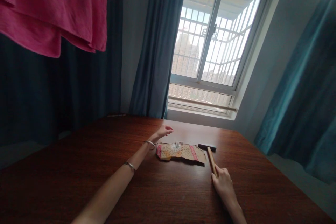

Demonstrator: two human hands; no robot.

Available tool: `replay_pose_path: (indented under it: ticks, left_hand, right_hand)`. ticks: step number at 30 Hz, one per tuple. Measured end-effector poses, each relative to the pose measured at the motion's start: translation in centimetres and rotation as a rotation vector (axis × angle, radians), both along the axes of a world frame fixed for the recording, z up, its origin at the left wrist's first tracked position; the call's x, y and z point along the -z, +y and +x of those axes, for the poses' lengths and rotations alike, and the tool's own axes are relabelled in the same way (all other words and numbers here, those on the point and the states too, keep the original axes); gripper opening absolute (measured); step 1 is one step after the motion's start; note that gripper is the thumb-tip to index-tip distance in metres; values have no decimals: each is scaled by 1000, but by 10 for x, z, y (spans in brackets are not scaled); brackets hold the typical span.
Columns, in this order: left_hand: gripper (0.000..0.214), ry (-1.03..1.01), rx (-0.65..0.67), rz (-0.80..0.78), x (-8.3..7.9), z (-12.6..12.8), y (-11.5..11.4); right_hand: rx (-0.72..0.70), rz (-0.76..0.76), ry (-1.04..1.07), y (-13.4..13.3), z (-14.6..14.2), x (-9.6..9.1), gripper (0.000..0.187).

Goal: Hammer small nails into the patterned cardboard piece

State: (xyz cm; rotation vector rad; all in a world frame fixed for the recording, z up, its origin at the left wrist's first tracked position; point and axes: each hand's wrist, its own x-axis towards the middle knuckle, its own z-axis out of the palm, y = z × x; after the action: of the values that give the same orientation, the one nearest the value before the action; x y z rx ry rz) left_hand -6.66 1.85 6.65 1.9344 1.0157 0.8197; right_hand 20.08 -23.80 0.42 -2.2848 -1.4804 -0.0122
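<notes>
My left hand (163,132) reaches far across the wooden table (78,175), fingers stretched out flat and holding nothing, just beyond a patterned cloth (181,152). A metal fork (178,144) lies on the cloth's far edge, close to that hand. My right hand (222,183) is closed on the near end of a light wooden stick (211,161), which lies on the table to the right of the cloth. A small dark block (207,146) rests past the stick's far end. Two bangles sit on my left forearm.
A barred window (210,45) stands behind the table, flanked by teal curtains (157,49). Pink fabric (52,10) hangs at the upper left. The table's right edge drops to a pale floor (288,168).
</notes>
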Motion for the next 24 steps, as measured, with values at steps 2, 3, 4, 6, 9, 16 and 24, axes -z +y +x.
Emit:
replay_pose_path:
  ticks: [2,3,4,6,9,16,24]
  left_hand:
    - [24,209,32,64,-8,-23,9]
    - [19,307,25,78,-10,-34,12]
    - [16,392,-2,77,-11,-45,14]
    - [14,527,-48,44,-11,-62,15]
    - [16,635,-50,-50,-8,-76,16]
    - [14,744,41,-209,5,-83,23]
    - [7,756,5,-167,12,-80,18]
  right_hand:
    - [-4,8,9,1,1,3,38]
    - [-4,10,12,1,2,4,38]
    - [-1,12,13,2,2,5,37]
    - [5,16,13,2,2,6,37]
    - [12,21,15,3,2,7,39]
    - [4,27,77,0,1,4,45]
    - [12,53,122,-1,0,0,43]
